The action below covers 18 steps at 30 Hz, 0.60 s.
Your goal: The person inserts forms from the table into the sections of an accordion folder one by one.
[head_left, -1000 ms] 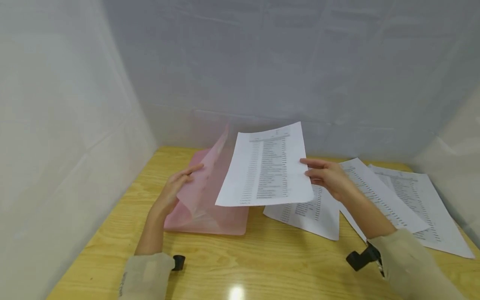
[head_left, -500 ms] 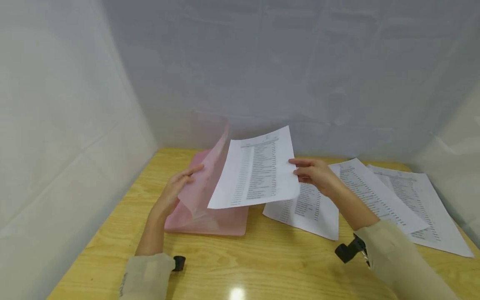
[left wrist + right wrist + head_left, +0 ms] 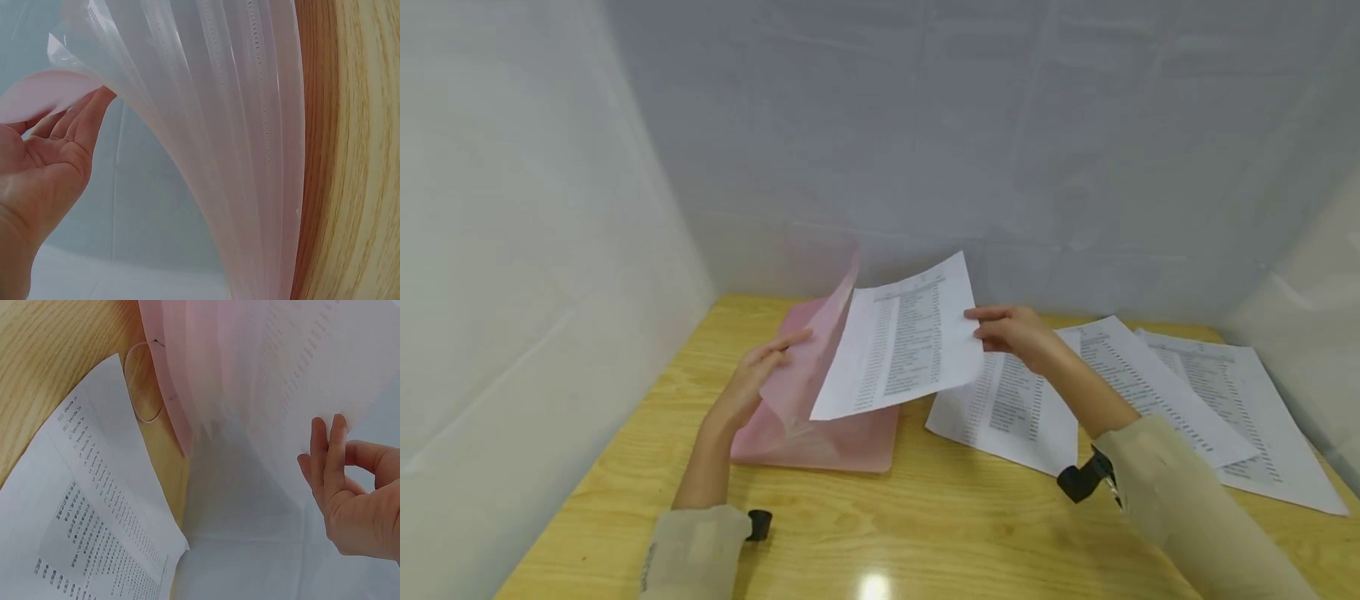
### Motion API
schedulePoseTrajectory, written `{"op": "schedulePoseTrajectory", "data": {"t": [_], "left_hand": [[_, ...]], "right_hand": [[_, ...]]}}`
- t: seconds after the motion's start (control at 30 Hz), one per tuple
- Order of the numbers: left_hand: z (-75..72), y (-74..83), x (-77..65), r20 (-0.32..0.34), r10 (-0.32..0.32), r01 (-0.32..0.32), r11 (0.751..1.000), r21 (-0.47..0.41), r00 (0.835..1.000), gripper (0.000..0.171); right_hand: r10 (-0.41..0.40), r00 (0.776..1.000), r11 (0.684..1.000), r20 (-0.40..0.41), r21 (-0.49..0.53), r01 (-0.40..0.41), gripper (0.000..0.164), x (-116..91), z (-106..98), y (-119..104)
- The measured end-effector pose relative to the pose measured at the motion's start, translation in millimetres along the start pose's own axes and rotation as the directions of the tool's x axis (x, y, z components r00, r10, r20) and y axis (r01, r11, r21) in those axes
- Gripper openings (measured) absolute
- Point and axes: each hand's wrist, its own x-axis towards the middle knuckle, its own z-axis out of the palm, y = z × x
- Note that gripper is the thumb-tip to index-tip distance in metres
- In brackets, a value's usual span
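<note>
A pink translucent expanding folder (image 3: 853,450) with several pleated pockets (image 3: 206,125) lies on the table at left of centre. My left hand (image 3: 743,387) holds its raised front flap (image 3: 805,354) by the near-left edge; the thumb is hidden in the left wrist view. With thumb and fingers, my right hand (image 3: 1018,335) pinches the right edge of a white printed sheet (image 3: 898,342). The sheet hangs tilted over the folder, its left edge right beside the raised flap. In the right wrist view a thin elastic loop (image 3: 147,419) shows at the folder's edge.
More printed sheets lie to the right on the wooden table (image 3: 850,533): one nearest the folder (image 3: 1011,417), a slanted one (image 3: 1142,383) and one at the far right (image 3: 1262,417). Pale sheeting (image 3: 880,125) walls the back and sides.
My right hand has carried the printed sheet leftward to the raised flap, and its top has lowered slightly at the left. The left hand stays nearly still with the flap.
</note>
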Motion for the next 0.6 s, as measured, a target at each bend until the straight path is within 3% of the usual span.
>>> {"op": "schedulePoseTrajectory", "data": {"t": [0.37, 0.6], "left_hand": [[0.4, 0.5, 1.3, 0.009, 0.002, -0.002, 1.0, 0.018, 1.0, 0.037], [1.7, 0.4, 1.7, -0.001, -0.009, 0.009, 1.0, 0.017, 1.0, 0.037]], "right_hand": [[0.015, 1.0, 1.0, -0.025, -0.004, -0.015, 0.042, 15, 8, -7], [0.009, 0.999, 0.999, -0.053, 0.049, -0.007, 0.04, 19, 14, -2]]}}
